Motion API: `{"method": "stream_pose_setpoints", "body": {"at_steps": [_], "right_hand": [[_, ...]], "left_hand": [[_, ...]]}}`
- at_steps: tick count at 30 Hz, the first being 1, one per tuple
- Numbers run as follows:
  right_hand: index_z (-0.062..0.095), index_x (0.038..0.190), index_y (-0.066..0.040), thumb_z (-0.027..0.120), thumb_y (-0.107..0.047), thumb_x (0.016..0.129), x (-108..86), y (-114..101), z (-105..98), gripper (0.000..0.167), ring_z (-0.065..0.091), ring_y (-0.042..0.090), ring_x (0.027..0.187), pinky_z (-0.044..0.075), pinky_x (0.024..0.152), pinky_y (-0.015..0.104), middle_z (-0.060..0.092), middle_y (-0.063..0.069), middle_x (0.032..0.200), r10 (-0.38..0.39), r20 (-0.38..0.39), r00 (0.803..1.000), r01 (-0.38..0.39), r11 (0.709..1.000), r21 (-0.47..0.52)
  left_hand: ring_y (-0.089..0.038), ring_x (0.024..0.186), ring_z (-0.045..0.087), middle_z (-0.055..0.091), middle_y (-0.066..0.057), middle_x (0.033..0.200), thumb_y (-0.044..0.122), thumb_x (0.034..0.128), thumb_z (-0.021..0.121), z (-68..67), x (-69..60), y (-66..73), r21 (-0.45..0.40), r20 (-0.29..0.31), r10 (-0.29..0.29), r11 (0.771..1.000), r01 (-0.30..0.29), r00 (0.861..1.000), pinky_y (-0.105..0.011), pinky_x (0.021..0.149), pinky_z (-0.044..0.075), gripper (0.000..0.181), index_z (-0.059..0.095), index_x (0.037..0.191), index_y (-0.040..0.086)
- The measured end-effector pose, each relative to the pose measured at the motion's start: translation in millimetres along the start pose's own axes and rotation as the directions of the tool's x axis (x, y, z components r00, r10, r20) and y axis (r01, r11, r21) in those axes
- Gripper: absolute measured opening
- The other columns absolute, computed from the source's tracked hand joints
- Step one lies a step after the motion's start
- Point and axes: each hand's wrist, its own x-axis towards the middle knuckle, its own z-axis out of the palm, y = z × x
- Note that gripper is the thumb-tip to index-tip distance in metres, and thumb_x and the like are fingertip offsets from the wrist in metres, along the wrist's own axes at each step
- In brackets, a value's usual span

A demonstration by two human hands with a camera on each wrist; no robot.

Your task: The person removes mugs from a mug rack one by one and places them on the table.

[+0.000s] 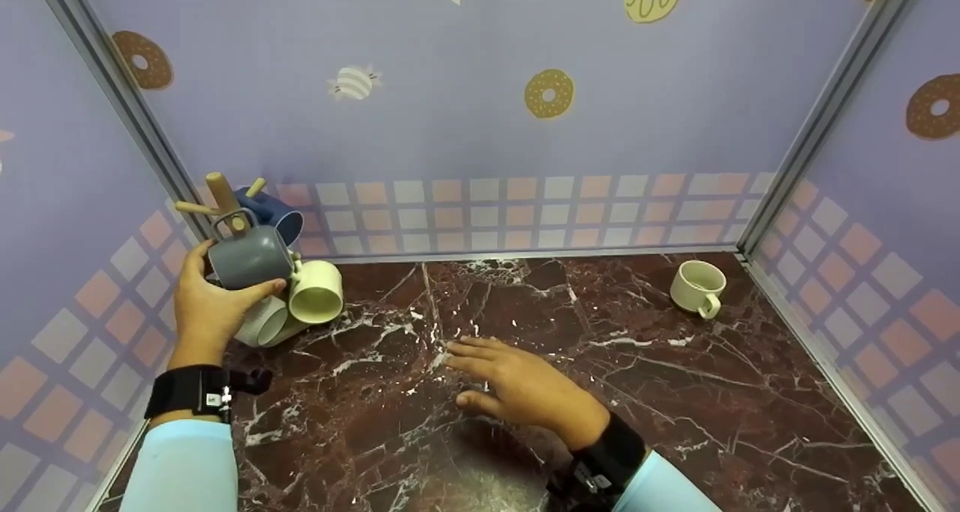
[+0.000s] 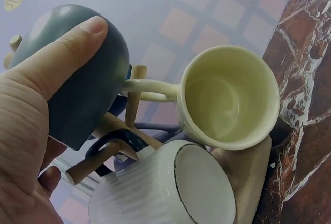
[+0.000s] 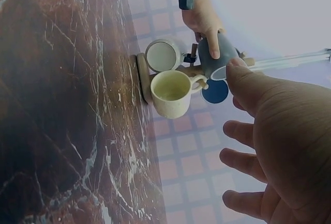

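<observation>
My left hand [image 1: 206,309] grips a dark grey mug [image 1: 253,258] round its body, thumb on one side, up against a wooden mug tree [image 1: 219,189]. The mug's handle points up by a peg; whether it hangs there I cannot tell. A blue mug [image 1: 285,219] hangs behind it. Lower down are a pale yellow mug [image 1: 318,293] and a white ribbed mug [image 2: 150,188], both tilted sideways on the tree. My right hand [image 1: 517,384] is held over the table with its fingers spread, holding nothing.
A pale green mug [image 1: 696,288] stands upright at the back right of the dark red marbled table [image 1: 637,392], its handle towards me. Patterned walls [image 1: 465,137] enclose the table at the back and both sides. The tree's wooden base [image 2: 248,177] sits in the left back corner.
</observation>
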Motion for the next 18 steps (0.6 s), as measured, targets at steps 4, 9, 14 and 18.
{"method": "stream_pose_setpoints", "body": {"at_steps": [4,9,14,18], "right_hand": [[0.056,0.167,-0.017,0.058,-0.055,0.114,0.2,0,-1,0.065,0.049,0.026,0.166,0.037,0.139,0.049,0.042,-0.003,0.182,-0.003,-0.005,1.0,0.003,1.0,-0.007],[0.056,0.167,-0.016,0.058,-0.055,0.114,0.1,0,-3,0.065,0.05,0.027,0.165,0.04,0.138,0.05,0.044,-0.002,0.181,0.001,-0.018,1.0,-0.001,1.0,0.007],[0.055,0.168,-0.017,0.059,-0.054,0.113,-0.4,0,-7,0.066,0.054,0.028,0.163,0.042,0.136,0.051,0.049,0.001,0.178,0.052,-0.061,0.997,-0.049,0.998,0.042],[0.058,0.165,-0.018,0.059,-0.052,0.114,-1.5,0,-11,0.062,0.059,0.029,0.158,0.046,0.134,0.051,0.056,0.004,0.174,0.106,-0.112,0.988,-0.098,0.992,0.076]], "left_hand": [[-0.036,0.156,0.05,0.045,-0.011,0.179,0.045,0.0722,0.11,-0.9,-6.8,6.3,-0.001,-0.022,-0.008,1.0,0.008,1.0,-0.057,0.132,0.041,0.139,0.027,0.181,0.024],[-0.037,0.157,0.05,0.043,-0.011,0.181,0.045,0.0699,0.112,0.6,-18.1,15.9,0.012,-0.028,0.009,1.0,-0.008,1.0,-0.059,0.133,0.042,0.142,0.026,0.181,0.023],[-0.039,0.156,0.048,0.044,-0.014,0.178,0.04,0.0691,0.112,6.9,-32.5,26.5,0.03,-0.067,0.055,0.998,-0.053,0.996,-0.063,0.132,0.043,0.138,0.032,0.179,0.021],[-0.036,0.151,0.047,0.049,-0.017,0.168,0.031,0.0667,0.114,16.1,-46.2,40.7,0.02,-0.131,0.139,0.99,-0.138,0.982,-0.063,0.129,0.043,0.127,0.043,0.172,0.018]]}}
